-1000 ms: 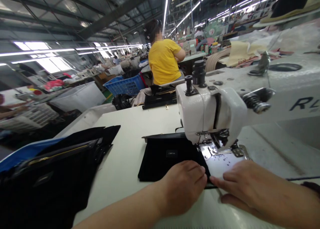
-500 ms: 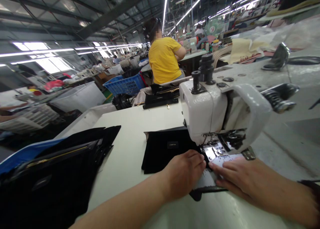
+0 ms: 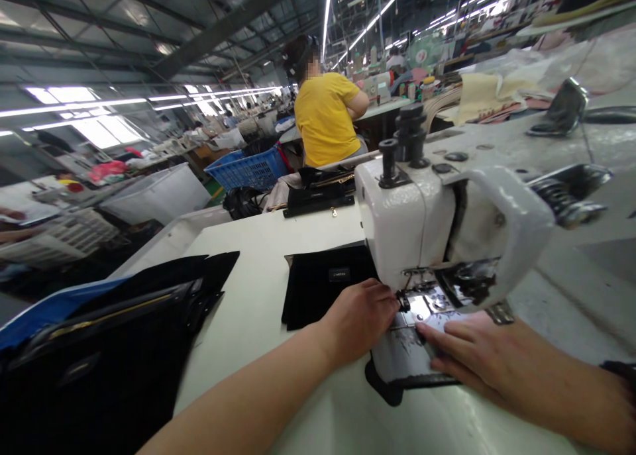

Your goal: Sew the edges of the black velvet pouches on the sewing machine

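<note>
A black fabric panel (image 3: 311, 296) with a small dark label (image 3: 339, 274) lies left of the sewing machine (image 3: 402, 223), its right end under the machine head. My left hand (image 3: 358, 321) is closed on the panel's near right edge, close to the presser foot (image 3: 403, 301); its fingertips are partly hidden. My right hand (image 3: 507, 359) lies with fingers stretched out on the shiny metal bed plate (image 3: 405, 352), right of the needle area, holding nothing visible.
At the left is a stack of black bag pieces (image 3: 124, 349) with gold zips, on something blue. More black zipped pieces (image 3: 318, 200) lie at the table's far edge. Beyond stand a blue crate (image 3: 253, 169) and a person in a yellow shirt (image 3: 325, 120), seated with their back to me.
The black panel and my left hand have moved slightly away from me along the machine, uncovering more of the metal bed plate. My right hand has hardly moved.
</note>
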The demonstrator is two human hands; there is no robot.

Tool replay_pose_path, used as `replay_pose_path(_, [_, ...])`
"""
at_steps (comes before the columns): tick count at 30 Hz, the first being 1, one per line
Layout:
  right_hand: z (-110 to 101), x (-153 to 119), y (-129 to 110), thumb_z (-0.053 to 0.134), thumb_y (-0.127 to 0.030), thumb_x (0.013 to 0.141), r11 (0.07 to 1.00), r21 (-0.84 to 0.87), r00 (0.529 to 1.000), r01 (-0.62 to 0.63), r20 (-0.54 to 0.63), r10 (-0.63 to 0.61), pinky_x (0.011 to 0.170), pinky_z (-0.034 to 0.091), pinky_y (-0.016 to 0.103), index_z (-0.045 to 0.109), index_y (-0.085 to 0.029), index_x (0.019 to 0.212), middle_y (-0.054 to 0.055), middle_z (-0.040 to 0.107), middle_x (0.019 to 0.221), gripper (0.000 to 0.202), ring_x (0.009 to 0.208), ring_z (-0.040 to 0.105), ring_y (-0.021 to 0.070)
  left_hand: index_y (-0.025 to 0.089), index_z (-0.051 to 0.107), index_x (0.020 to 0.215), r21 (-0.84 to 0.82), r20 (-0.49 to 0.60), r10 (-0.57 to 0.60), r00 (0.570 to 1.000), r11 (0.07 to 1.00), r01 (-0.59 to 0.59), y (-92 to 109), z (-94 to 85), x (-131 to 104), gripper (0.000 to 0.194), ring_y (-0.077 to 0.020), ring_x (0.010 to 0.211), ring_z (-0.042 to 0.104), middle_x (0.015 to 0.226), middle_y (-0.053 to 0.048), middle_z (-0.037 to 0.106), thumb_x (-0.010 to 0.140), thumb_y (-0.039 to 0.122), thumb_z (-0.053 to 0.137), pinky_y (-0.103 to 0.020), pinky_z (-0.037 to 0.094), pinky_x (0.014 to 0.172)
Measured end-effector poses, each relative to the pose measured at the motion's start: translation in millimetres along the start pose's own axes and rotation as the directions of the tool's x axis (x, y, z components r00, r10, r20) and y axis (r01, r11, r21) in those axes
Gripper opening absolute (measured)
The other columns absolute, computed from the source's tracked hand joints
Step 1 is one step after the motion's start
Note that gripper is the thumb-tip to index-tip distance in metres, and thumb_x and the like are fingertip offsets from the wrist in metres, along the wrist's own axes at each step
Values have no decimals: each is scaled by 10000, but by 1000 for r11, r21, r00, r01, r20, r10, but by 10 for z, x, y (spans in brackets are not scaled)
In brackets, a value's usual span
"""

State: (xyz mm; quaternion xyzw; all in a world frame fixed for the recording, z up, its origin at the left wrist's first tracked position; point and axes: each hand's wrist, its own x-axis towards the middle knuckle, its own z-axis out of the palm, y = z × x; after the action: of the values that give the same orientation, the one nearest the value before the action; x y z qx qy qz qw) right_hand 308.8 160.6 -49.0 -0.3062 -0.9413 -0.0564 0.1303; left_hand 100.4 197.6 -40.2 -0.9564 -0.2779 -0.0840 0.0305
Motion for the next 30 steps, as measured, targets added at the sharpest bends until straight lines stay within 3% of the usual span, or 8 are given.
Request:
replay_pose_path(3, [-9,13,0,425,-269,889,999,-33,997,33,69,-30,421,388,293,600,-128,1057,25,626,681,280,516,543,166,124,597,811,0,-19,-21,1000,1000,21,-2,6,2,96,-138,862,598,862,-14,660,859,146,517,-239,444,835])
replay_pose_path(10, [-22,42,7,332,-280,927,999,-23,998,38,47,-37,406,389,307,600,-127,1043,15,611,639,330,489,543,173,121,611,782,6,-46,-34,998,999,34,7,-2,17,110,-140,825,605,823,-12,664,850,157,532,-237,460,818])
replay_pose_path(17, [-7,34,16,296,-291,941,999,-8,999,32,32,-31,445,397,291,599,-134,1039,28,627,660,355,525,571,169,159,656,873,-87,-13,-100,995,991,99,-49,-90,-14,170,-162,946,569,964,-26,652,876,200,491,-266,453,866])
replay_pose_path(20, [-6,30,15,335,-293,931,1000,13,998,21,55,-21,449,398,282,592,-144,1049,24,631,669,320,533,575,164,214,643,996,-51,73,-128,989,990,132,-41,-200,-55,202,-198,983,549,1107,-50,597,882,239,479,-316,477,825])
replay_pose_path(25, [-3,19,24,314,-299,942,999,37,998,24,63,-26,432,373,273,587,-143,1050,16,626,664,332,528,581,157,193,607,1047,105,299,-156,942,986,130,142,-381,-57,246,-243,927,551,1072,-98,571,861,319,506,-331,515,659])
replay_pose_path(30, [6,-4,36,358,-321,931,998,60,999,23,36,-25,422,340,270,586,-155,1048,9,615,649,305,517,573,155,197,586,1075,122,334,-211,919,976,180,256,-422,-30,272,-247,923,544,1104,-98,527,875,338,468,-314,517,586])
